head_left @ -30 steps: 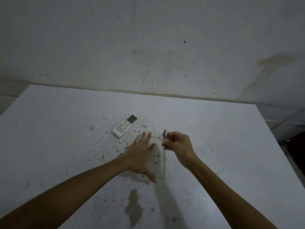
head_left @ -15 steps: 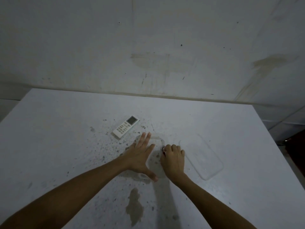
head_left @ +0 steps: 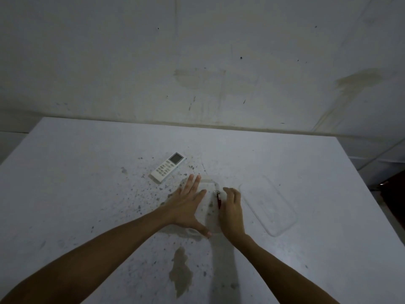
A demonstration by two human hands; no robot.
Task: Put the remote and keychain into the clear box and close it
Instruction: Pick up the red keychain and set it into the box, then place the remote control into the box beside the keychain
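Two bare arms reach in from the bottom, and both are cut off at the near edge. The clear box (head_left: 207, 210) is very hard to see; only its faint rim shows between the two hands. The left hand (head_left: 186, 205) lies spread wide and flat against the box's left side, thumb stretched along the near edge, and it holds nothing. The right hand (head_left: 232, 210) sits at the box's right side with its fingers loosely curled and open, empty too. Just left of that hand's fingers lies one keychain (head_left: 218, 199), red with a small silver ring. It seems to rest inside the box, but the see-through wall makes that hard to tell.

Right of the right hand, one clear lid (head_left: 268, 205) lies flat on the table (head_left: 76, 194), apart from the box. Farther away, past the left hand's fingertips, one white remote (head_left: 167, 167) lies at a slant, not touched by either hand.
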